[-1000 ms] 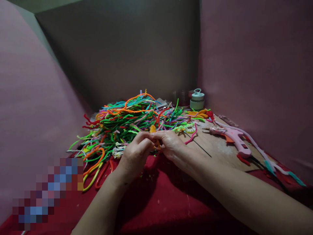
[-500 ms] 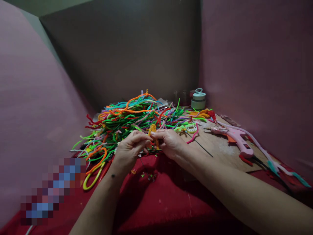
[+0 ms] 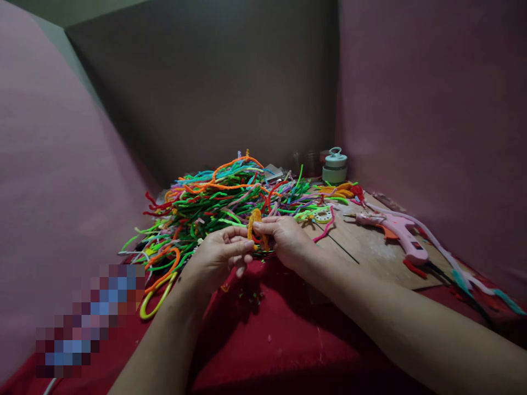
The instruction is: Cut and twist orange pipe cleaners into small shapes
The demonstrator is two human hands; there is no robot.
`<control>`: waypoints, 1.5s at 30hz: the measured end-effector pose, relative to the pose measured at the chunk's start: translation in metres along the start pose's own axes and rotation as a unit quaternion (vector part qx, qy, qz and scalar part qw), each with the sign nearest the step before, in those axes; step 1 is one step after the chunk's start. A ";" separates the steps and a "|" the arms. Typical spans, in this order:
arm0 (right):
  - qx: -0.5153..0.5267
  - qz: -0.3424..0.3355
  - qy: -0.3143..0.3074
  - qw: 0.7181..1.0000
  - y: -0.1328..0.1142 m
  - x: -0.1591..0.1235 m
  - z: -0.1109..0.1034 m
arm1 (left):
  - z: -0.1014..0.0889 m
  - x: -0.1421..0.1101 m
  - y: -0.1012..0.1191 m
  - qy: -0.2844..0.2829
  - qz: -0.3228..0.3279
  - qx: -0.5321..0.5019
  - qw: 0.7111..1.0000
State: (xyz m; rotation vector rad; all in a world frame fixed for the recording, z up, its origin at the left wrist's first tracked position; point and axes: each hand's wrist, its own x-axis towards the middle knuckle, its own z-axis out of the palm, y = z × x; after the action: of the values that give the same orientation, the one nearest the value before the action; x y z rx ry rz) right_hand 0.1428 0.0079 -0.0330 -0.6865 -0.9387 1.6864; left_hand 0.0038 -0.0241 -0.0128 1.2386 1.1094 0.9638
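Observation:
My left hand (image 3: 220,257) and my right hand (image 3: 285,239) meet in front of me over a red cloth (image 3: 280,340). Both pinch a small curled orange pipe-cleaner piece (image 3: 254,222) with a bit of red in it; the fingers of each hand are closed on it. Just behind the hands lies a big heap of pipe cleaners (image 3: 222,200) in green, orange, red, blue and purple.
A pink glue gun (image 3: 397,230) lies on a wooden board (image 3: 370,249) at the right, its cord trailing right. A pale green round container (image 3: 334,167) stands at the back. Scissors with yellow and orange handles (image 3: 158,288) lie at the left. Pink walls close in both sides.
My left hand has drawn back and turned palm-up a little, its fingers moving along the orange piece. My right hand has kept its pinch. The view has shifted slightly.

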 end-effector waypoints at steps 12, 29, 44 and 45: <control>-0.149 -0.085 -0.014 0.985 0.005 0.002 -0.004 | 0.011 -0.009 0.006 0.120 0.121 0.060 0.983; -0.138 -0.081 0.005 0.987 -0.001 -0.005 0.002 | 0.014 -0.009 -0.010 0.184 0.379 0.437 0.794; -0.155 -0.111 -0.025 0.981 0.004 -0.005 0.001 | 0.014 -0.008 -0.013 0.217 0.422 0.568 0.673; -0.153 -0.118 -0.032 0.981 0.004 -0.005 0.001 | 0.014 -0.008 -0.012 0.217 0.407 0.551 0.696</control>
State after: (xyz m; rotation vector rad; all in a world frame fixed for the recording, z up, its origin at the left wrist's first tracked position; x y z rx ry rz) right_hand 0.1412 0.0021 -0.0360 -0.6942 -1.2897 1.3743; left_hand 0.0150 -0.0365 -0.0237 2.7636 1.6338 1.3116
